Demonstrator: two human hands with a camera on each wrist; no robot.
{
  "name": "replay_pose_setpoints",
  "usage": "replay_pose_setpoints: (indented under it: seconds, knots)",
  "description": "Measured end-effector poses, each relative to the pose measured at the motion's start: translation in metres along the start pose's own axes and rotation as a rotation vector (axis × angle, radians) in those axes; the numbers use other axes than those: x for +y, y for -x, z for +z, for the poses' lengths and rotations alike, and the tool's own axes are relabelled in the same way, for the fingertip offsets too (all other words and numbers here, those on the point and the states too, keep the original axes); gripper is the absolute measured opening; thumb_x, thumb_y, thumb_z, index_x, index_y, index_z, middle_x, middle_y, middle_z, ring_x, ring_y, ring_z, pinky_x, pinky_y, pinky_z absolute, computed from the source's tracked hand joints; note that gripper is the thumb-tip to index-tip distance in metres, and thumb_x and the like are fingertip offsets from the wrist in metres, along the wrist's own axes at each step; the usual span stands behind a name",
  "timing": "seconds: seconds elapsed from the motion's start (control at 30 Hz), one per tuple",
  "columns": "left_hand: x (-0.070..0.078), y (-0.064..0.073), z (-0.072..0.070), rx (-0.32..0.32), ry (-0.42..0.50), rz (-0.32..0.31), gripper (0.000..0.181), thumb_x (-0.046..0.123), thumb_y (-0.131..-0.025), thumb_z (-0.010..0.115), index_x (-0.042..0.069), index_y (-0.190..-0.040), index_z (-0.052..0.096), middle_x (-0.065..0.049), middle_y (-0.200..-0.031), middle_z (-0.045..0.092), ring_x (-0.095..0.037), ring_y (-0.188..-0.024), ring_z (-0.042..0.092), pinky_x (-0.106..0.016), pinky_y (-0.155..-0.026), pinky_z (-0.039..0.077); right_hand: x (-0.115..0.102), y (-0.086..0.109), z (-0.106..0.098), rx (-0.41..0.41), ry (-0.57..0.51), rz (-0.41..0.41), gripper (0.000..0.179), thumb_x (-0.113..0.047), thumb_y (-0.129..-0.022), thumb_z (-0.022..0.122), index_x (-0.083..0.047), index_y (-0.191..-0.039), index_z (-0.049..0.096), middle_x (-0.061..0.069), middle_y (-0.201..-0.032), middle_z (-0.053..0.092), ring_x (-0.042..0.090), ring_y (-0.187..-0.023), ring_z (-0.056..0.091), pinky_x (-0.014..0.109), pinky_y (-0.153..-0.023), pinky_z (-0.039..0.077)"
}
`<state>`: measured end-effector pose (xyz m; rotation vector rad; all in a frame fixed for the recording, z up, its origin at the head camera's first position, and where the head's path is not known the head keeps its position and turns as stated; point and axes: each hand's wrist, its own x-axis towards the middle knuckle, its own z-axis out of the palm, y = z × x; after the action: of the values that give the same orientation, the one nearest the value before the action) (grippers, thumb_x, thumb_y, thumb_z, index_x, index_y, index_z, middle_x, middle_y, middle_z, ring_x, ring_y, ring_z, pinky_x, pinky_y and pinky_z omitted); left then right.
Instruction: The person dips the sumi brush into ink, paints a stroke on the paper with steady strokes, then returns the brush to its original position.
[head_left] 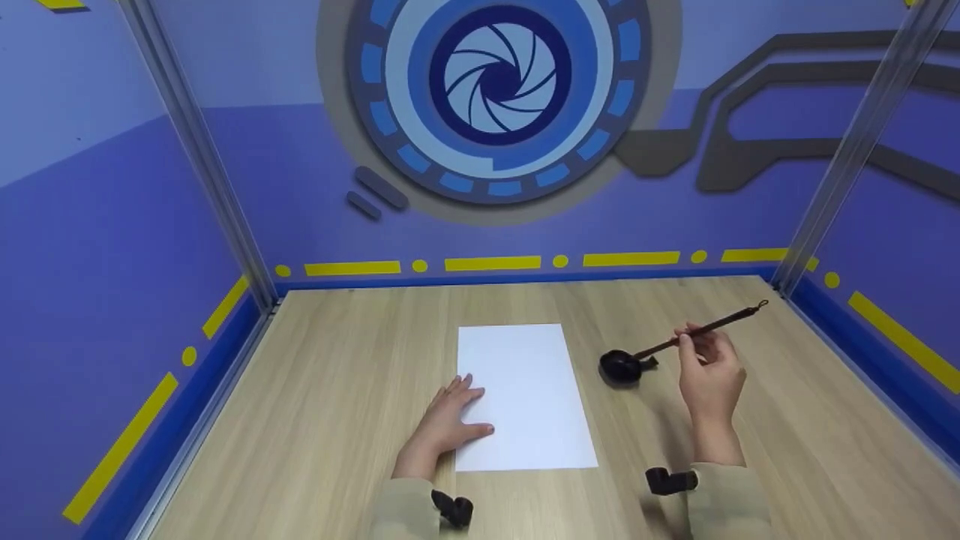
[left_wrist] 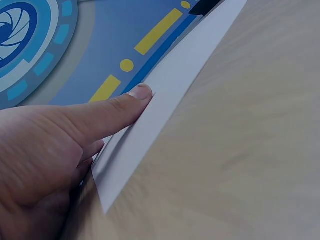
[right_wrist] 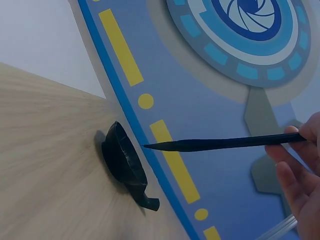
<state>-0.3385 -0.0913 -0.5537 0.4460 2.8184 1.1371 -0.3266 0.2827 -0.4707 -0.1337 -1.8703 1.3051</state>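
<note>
A sheet of white paper [head_left: 525, 405] lies on the wooden table. My left hand [head_left: 445, 421] rests at its left edge, fingers spread; the thumb [left_wrist: 117, 112] lies along the paper in the left wrist view. My right hand [head_left: 712, 379] pinches a dark calligraphy brush [head_left: 731, 319] by its shaft, the hanging loop pointing up and to the right. Its pointed tip is close over a small black ink dish [right_wrist: 122, 157] with a short handle, which sits right of the paper. The bristles look dark in the right wrist view.
The wooden tabletop [head_left: 337, 360] is bounded by blue printed walls [head_left: 300, 187] at the back and on both sides. Metal posts [head_left: 202, 150] stand at the back corners. Small black devices [head_left: 670, 481] are worn at both sleeve cuffs.
</note>
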Motion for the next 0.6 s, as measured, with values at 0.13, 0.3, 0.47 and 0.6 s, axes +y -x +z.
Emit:
replay_pose_setpoints:
  seconds: [0.13, 0.3, 0.47, 0.6]
  knots:
    - [0.0, 0.0, 0.0, -0.002, -0.002, 0.0, 0.068, 0.029, -0.087, 0.083, 0.005, -0.145, 0.057, -0.017, -0.167, 0.034, -0.037, -0.159, 0.024, -0.056, -0.133, 0.015, -0.002, -0.001, -0.001, 0.018, -0.018, -0.019, 0.02, -0.011, -0.1, 0.067, 0.003, -0.115, 0.07, 0.016, -0.104, 0.077, -0.009, -0.086, 0.068, 0.002, -0.072, 0.053]
    - [0.0, 0.0, -0.001, -0.007, 0.008, -0.003, 0.068, 0.029, -0.087, 0.083, 0.005, -0.145, 0.057, -0.018, -0.167, 0.034, -0.038, -0.159, 0.023, -0.055, -0.133, 0.014, -0.007, -0.002, -0.001, 0.045, -0.064, -0.038, 0.02, -0.01, -0.098, 0.07, 0.003, -0.113, 0.071, -0.004, -0.096, 0.076, -0.008, -0.083, 0.069, 0.003, -0.07, 0.054]
    - [0.0, -0.001, 0.0, -0.006, 0.01, -0.007, 0.069, 0.029, -0.087, 0.083, 0.004, -0.145, 0.057, -0.018, -0.167, 0.034, -0.038, -0.159, 0.022, -0.055, -0.134, 0.013, -0.011, -0.002, -0.001, 0.055, -0.091, -0.04, 0.021, -0.009, -0.097, 0.071, 0.004, -0.114, 0.07, -0.02, -0.092, 0.072, -0.007, -0.083, 0.07, 0.004, -0.069, 0.054]
    - [0.001, 0.0, 0.0, -0.001, 0.009, -0.008, 0.069, 0.029, -0.086, 0.083, 0.004, -0.145, 0.057, -0.017, -0.167, 0.034, -0.038, -0.159, 0.022, -0.056, -0.133, 0.013, -0.018, -0.001, 0.001, 0.049, -0.123, -0.055, 0.022, -0.01, -0.097, 0.07, 0.004, -0.114, 0.07, -0.02, -0.094, 0.072, -0.007, -0.084, 0.07, 0.005, -0.071, 0.055]
